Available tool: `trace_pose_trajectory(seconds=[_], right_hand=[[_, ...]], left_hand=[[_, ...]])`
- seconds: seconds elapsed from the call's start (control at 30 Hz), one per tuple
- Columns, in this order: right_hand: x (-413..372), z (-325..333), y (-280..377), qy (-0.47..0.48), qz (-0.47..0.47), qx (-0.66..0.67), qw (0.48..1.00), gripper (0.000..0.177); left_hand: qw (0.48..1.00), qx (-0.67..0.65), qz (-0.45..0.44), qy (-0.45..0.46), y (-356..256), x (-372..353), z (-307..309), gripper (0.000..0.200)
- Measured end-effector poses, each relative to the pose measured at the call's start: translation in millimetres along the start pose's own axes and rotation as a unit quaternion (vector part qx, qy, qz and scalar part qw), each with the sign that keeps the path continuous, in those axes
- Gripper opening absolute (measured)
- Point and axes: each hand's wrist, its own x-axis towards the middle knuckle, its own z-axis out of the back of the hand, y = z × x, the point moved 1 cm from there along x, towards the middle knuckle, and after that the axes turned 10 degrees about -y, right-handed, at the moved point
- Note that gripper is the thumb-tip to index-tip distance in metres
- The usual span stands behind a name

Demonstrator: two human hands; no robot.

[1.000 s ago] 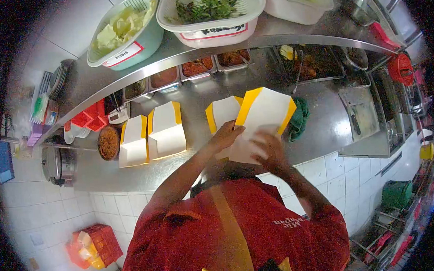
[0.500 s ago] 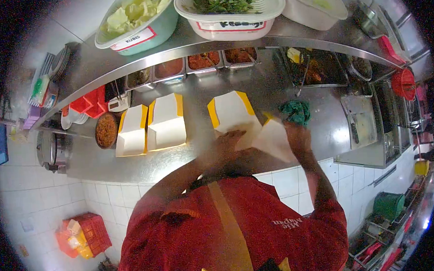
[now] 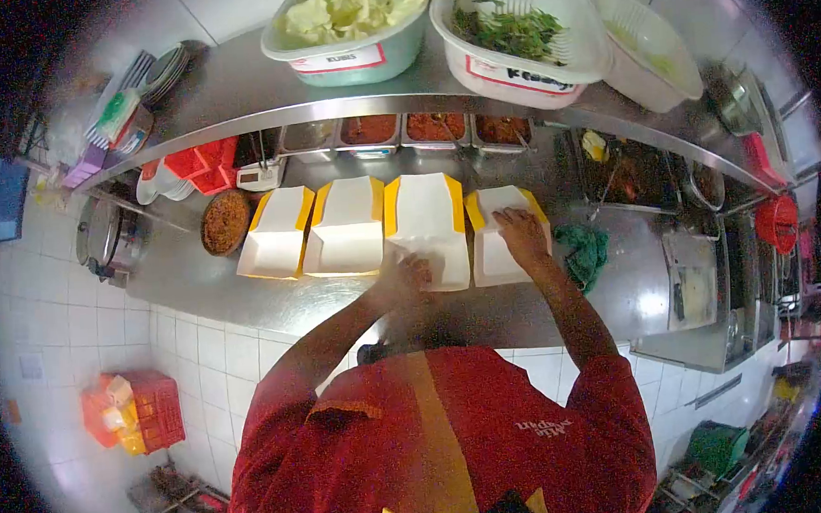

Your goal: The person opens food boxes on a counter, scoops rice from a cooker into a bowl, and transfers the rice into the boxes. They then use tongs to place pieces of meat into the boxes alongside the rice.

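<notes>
Several open paper food boxes, white inside with yellow side flaps, stand in a row on the steel counter. My left hand (image 3: 411, 273) is at the front of the third box from the left (image 3: 424, 205), fingers slightly blurred but lying loosely on it. Inside the rightmost box (image 3: 502, 266), my right hand (image 3: 521, 232) rests with its fingers spread near the fold of the lid. The far-left box (image 3: 276, 250) and its neighbour (image 3: 345, 246) stand side by side, untouched. No food shows in any of the boxes.
A green cloth (image 3: 582, 252) lies right of the boxes, a bowl of brown food (image 3: 226, 222) left. Behind are steel pans of red sauce (image 3: 370, 130) and a scale (image 3: 260, 176). Overhead, a shelf (image 3: 237, 126) holds tubs of cabbage (image 3: 349, 60) and green leaves (image 3: 521, 69).
The rightmost box, tilted in my right hand before, now stands on the counter in the row. My right hand has moved onto its inside. The view has shifted, and the third box sits nearer the left pair.
</notes>
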Motion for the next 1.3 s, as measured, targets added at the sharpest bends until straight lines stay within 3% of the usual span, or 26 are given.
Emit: trace_pose_trajectory(seconds=[0.17, 0.27, 0.4, 0.47, 0.6, 0.7, 0.87, 1.0, 1.03, 1.1, 1.2, 1.3], right_hand=[[-6.2, -9.0, 14.5, -0.027, 0.021, 0.011, 0.999, 0.051], [-12.9, -9.5, 15.7, -0.040, 0.018, 0.032, 0.999, 0.050], [-16.4, 16.7, 25.0, -0.034, -0.027, 0.042, 0.998, 0.051], [-23.5, 19.0, 22.0, -0.067, -0.075, 0.085, 0.991, 0.051], [-38.0, 13.0, 17.5, -0.089, -0.076, 0.141, 0.983, 0.049], [-41.4, 33.4, 25.1, -0.090, -0.079, 0.160, 0.980, 0.048], [-31.8, 62.1, 49.1, -0.083, -0.111, 0.203, 0.969, 0.040], [-18.5, 77.5, 81.7, -0.095, -0.067, 0.250, 0.961, 0.035], [-12.7, 85.7, 97.8, -0.093, -0.046, 0.258, 0.960, 0.035], [-5.7, 100.4, 130.9, -0.027, -0.091, 0.328, 0.940, 0.033], [9.1, 92.1, 179.8, 0.009, -0.027, 0.354, 0.935, 0.031], [27.5, 68.8, 243.3, 0.010, 0.064, 0.353, 0.933, 0.030]], left_hand=[[0.987, 0.137, -0.032, -0.076, 14.1, -16.8, -40.3, 0.048], [0.994, 0.072, -0.017, -0.075, 4.9, -15.8, -18.2, 0.046], [0.993, 0.084, 0.003, -0.088, 8.3, -14.8, -31.2, 0.043], [0.996, 0.082, 0.019, -0.018, 1.3, -9.5, -14.5, 0.044], [0.993, 0.082, 0.090, 0.001, -12.8, -6.4, 18.4, 0.046], [0.995, 0.050, 0.092, 0.003, -14.2, -9.2, 27.1, 0.053], [0.983, -0.047, 0.101, -0.144, -17.8, -23.4, 59.8, 0.054], [0.949, -0.111, 0.148, -0.255, -11.2, -66.6, 110.7, 0.050], [0.932, -0.136, 0.176, -0.286, -5.9, -83.0, 115.9, 0.047], [0.907, -0.159, 0.207, -0.329, 3.3, -114.0, 120.1, 0.044], [0.829, -0.212, 0.303, -0.420, 21.7, -175.4, 123.5, 0.037], [0.782, -0.217, 0.386, -0.439, 35.7, -250.9, 125.9, 0.034]])
